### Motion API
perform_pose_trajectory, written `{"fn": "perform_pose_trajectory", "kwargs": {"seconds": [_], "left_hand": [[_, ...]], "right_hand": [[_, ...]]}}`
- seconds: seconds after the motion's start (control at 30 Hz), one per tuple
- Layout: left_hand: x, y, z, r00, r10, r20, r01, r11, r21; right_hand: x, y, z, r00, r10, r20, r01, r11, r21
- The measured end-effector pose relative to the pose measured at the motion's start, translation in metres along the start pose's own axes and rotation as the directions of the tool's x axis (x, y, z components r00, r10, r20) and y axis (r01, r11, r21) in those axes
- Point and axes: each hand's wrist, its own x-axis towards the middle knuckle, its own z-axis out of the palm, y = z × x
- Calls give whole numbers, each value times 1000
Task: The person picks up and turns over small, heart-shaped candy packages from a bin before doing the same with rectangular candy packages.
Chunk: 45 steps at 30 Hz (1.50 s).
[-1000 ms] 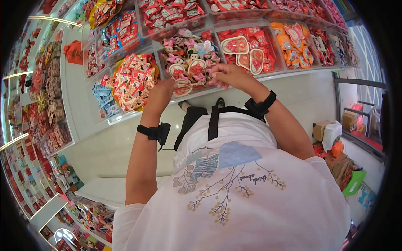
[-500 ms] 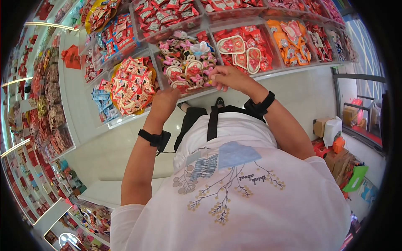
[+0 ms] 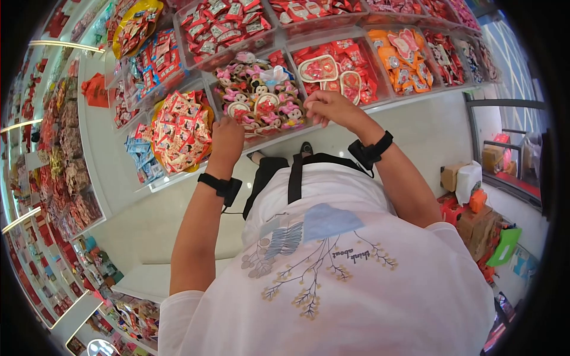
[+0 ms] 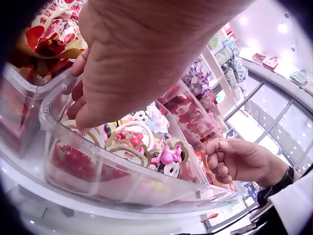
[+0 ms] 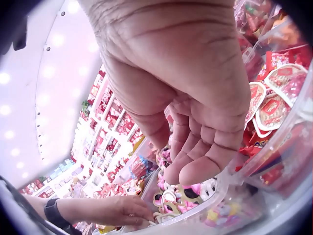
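Pale flr (image 3: 142,231), lg. window (image 4: 266,105), ceiling (image 5: 58,98) w/ lts. (image 5: 57,40) (round, bright).

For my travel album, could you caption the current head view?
Left fingers and right fingers near cartoon-mouse packets, with orange packets farther right.

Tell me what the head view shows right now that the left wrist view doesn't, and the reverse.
Only the head view shows the brown cardboard boxes, the flat bright green item beside them and the person's black shoe.

Only the left wrist view shows the small round white ceiling lights and the small red bag on a high white ledge.

Both show the left hand, the right hand and the clear plastic bin holding pink-bowed mouse-face pieces.
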Motion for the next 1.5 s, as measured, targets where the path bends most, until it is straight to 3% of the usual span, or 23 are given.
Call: {"fn": "perform_pose_trajectory", "kwargs": {"seconds": [0.1,0.13,0.17,0.27,0.3,0.53,0.6,0.7,0.9,1.0,1.03,1.13,1.23,1.37,1.5], "left_hand": [[-3,-3,0,999,3,-53,-5,999,-41],[-2,0,-6,997,1,-80,-6,998,-55],[-2,2,-12,997,-57,-44,51,990,-132],[-7,-2,-30,980,-94,-175,40,956,-290],[-8,-1,-42,979,-129,-158,64,929,-365],[-24,3,-61,944,-315,-101,200,787,-583],[-28,3,-57,943,-315,-106,201,796,-571],[-34,4,-53,944,-303,-127,177,796,-579],[-36,7,-56,943,-312,-116,173,757,-630],[-31,8,-58,946,-311,-87,175,719,-672],[-28,9,-59,948,-308,-79,172,706,-687],[-12,14,-65,953,-302,-16,180,608,-773],[9,27,-84,966,-250,59,160,405,-900],[29,37,-93,971,-159,181,213,215,-953],[39,48,-110,938,-189,290,282,-69,-957]], "right_hand": [[-5,1,-32,990,-20,-142,27,999,43],[-7,-1,-46,975,-10,-223,6,1000,-17],[-11,-5,-60,954,-2,-300,-21,997,-73],[-1,17,-105,875,-48,-482,-41,984,-172],[6,26,-116,843,-76,-532,-35,980,-196],[26,39,-129,896,-25,-444,-139,933,-332],[32,44,-130,912,-10,-411,-153,920,-361],[30,48,-131,901,-99,-422,-75,923,-377],[9,25,-140,948,34,-315,-117,962,-247],[-10,0,-134,938,41,-343,-117,972,-204],[-14,-5,-132,945,22,-327,-63,991,-116],[-18,-16,-116,958,-40,-284,80,988,132],[-12,-21,-92,976,-108,-187,165,931,325],[-10,-39,-49,982,-177,-58,183,862,472],[4,-38,-16,983,-184,17,149,844,516]]}}
